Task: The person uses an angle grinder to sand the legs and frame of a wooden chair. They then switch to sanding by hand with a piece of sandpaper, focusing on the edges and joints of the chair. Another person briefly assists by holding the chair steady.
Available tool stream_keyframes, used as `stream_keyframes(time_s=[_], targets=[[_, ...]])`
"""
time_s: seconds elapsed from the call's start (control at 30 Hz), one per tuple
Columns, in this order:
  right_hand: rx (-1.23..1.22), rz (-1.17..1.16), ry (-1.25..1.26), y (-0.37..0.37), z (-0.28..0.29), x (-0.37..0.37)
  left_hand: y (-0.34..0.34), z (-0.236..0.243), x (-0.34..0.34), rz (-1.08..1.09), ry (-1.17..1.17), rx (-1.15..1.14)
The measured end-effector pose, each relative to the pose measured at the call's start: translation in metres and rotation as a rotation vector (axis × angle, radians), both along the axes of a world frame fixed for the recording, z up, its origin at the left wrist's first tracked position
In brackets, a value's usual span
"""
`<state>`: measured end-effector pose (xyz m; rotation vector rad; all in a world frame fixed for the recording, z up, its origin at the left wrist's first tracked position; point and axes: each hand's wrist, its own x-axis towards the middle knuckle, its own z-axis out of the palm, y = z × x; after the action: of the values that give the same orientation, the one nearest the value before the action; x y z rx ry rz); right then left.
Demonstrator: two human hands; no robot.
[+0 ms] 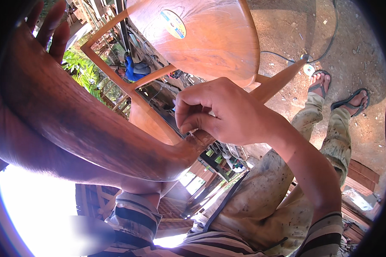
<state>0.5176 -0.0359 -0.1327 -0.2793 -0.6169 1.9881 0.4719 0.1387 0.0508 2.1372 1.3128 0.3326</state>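
A dark, mottled curved wooden piece [90,128] runs diagonally across the left, meeting a lighter wooden chair frame [107,75]. My left hand [52,30] grips its upper end from behind, fingers showing past the edge at top left. My right hand [222,112] is curled in a pinch over the joint [195,141] near the middle; what its fingertips hold is too small or hidden to make out. The glossy wooden seat [206,51] with an oval label [173,23] tilts above my right hand, and a tapered leg [281,82] extends to the right.
A person in blue [134,68] is in the background among timber and plants. On the dirt floor [351,47] lie a black cable [332,38] and a round disc [309,70], near my sandalled feet [357,101]. Boards [364,175] lie at lower right.
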Motion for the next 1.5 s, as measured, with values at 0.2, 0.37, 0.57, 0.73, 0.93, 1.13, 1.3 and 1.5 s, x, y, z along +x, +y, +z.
stream_keyframes(time_s=[0.2,0.37,0.57,0.73,0.93,1.13,1.3,1.5], targets=[[0.032,0.102,0.116,0.003,-0.022,0.001,0.000,0.000,0.001,-0.009,-0.001,0.004],[0.149,0.208,-0.010,0.015,-0.013,0.003,-0.001,0.000,0.002,-0.014,-0.002,0.002],[0.119,0.237,-0.026,0.014,-0.009,0.000,-0.001,-0.001,0.004,-0.014,-0.006,0.001],[0.206,0.399,-0.125,0.028,-0.008,-0.001,0.000,-0.002,0.006,-0.017,-0.009,0.000],[0.163,0.374,-0.120,0.031,-0.005,0.007,-0.001,-0.006,0.009,-0.019,-0.015,-0.002],[0.126,0.177,-0.066,0.009,-0.017,-0.001,-0.003,-0.009,0.012,-0.027,-0.021,-0.005],[-0.072,-0.069,-0.140,-0.015,-0.010,0.007,-0.005,-0.011,0.012,-0.025,-0.024,-0.003],[0.141,-0.336,-0.211,-0.047,-0.008,0.014,-0.009,-0.008,0.014,-0.005,-0.035,0.013]])
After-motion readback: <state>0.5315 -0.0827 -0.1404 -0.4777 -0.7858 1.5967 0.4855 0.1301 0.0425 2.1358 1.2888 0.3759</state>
